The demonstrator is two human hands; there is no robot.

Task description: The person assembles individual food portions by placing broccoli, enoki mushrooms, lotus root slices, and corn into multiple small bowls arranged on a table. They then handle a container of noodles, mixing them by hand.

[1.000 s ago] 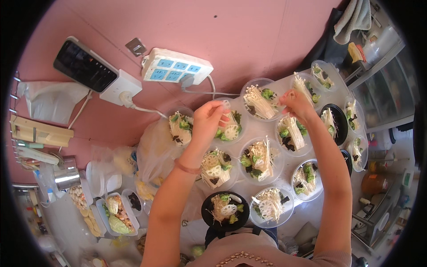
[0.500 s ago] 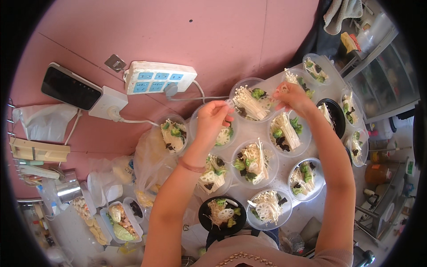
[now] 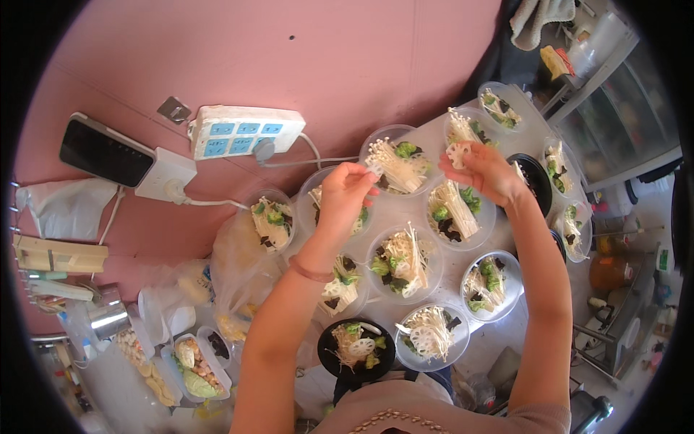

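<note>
White and holed, a lotus root slice [image 3: 457,154] is pinched by the right hand [image 3: 486,173], a pale piece [image 3: 375,170] by closed fingertips of the left hand [image 3: 347,194], both toward the far edge of the tabletop [image 3: 451,271]. Near its front edge, a black bowl [image 3: 334,367] and a clear plastic bowl [image 3: 458,350] already carry slices over stringy enoki mushrooms [image 3: 437,320]; one middle bowl [image 3: 487,223] seems without.

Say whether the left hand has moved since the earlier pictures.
Yes: judged against the clear mushroom bowl on its right, the left hand has moved rightward, closer.
</note>
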